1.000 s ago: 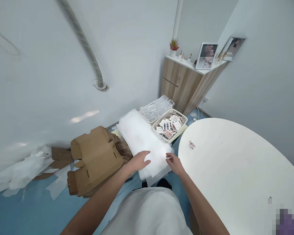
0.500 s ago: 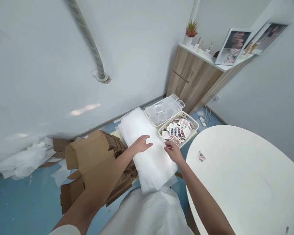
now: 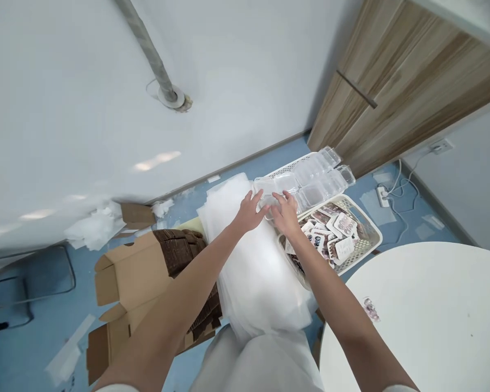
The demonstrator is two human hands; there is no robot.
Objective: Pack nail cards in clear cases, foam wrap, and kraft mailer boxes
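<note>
The undersides of both hands are hidden, so whether the fingertips pinch a clear container is unclear. The left hand (image 3: 249, 213) and right hand (image 3: 285, 215) reach over the near end of the clear plastic containers (image 3: 310, 182), fingers apart and bent, close to each other. The containers are boxy, glossy and see-through, overlapping in a perforated off-white basket (image 3: 292, 163) mostly covered by them. Beside it, a second basket (image 3: 369, 237), partly behind the right forearm, holds a jumble of small printed cards (image 3: 345, 224); their lettering is too small to read. Thin, hazy white sheets (image 3: 255, 272) lie in a soft stack below the hands. Left of them, the left forearm covers part of the folded brown cardboard (image 3: 141, 267). The round, smooth white table (image 3: 428, 321) is cut off at the right.
</note>
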